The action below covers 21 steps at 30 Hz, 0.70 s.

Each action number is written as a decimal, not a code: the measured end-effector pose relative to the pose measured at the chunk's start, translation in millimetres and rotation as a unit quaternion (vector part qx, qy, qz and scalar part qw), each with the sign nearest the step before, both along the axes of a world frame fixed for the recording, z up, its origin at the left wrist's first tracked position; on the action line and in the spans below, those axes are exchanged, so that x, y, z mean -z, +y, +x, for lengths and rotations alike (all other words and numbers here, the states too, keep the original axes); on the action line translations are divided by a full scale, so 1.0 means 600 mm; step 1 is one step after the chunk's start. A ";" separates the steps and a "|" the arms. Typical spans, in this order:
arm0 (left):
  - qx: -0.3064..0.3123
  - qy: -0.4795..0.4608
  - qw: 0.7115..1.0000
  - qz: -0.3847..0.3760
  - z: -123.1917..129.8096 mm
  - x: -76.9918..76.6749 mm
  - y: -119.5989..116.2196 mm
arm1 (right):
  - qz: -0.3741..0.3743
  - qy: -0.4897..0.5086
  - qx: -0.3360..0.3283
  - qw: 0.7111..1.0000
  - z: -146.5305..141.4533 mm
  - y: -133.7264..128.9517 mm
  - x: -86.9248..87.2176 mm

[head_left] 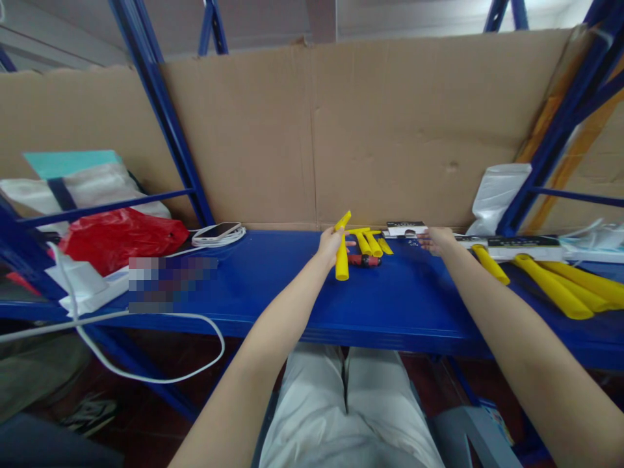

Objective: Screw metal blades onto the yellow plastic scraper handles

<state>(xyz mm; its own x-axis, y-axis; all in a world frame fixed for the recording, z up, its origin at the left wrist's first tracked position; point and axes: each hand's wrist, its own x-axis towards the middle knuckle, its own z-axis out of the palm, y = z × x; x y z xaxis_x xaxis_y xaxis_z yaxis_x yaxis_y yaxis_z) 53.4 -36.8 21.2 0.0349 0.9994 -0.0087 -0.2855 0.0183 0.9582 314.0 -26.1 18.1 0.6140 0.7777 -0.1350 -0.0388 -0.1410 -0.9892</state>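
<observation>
A seated person reaches both bare arms across a blue shelf (273,286) backed by brown cardboard (380,130). The left hand (331,244) has its fingers clamped around a yellow tube (342,250), which stands nearly upright with its lower end touching the shelf near the middle. Just beside that tube, to its right, lies a small red and black tool (363,260), and behind it rests a cluster of short yellow pieces (370,242). The right hand (436,239) lies against the shelf near a black and white box (406,228), fingers stretched toward it; whether they touch it or close on anything cannot be told. Farther right, longer yellow tubes (560,286) lie side by side on the shelf, beside a long flat package (524,247) and a white bag (500,192). On the left, well apart from the hands, a phone (218,231) sits on a coiled white cable (146,364), next to a red plastic bag (119,237).
</observation>
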 end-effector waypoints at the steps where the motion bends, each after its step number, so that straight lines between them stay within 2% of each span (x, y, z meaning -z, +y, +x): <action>1: -0.002 -0.003 1.000 -0.001 0.000 0.000 0.000 | -0.001 0.002 0.004 1.000 0.002 0.006 -0.003; 6: -0.009 -0.012 1.000 0.000 -0.002 -0.002 0.001 | -0.012 0.024 0.024 0.999 0.008 0.040 -0.012; 13: -0.014 -0.020 1.000 -0.011 -0.003 -0.006 -0.002 | -0.020 0.052 0.014 0.998 0.001 0.083 0.001; 21: -0.009 -0.033 0.999 -0.013 -0.003 -0.008 -0.003 | -0.035 0.051 0.014 0.998 0.013 0.103 0.014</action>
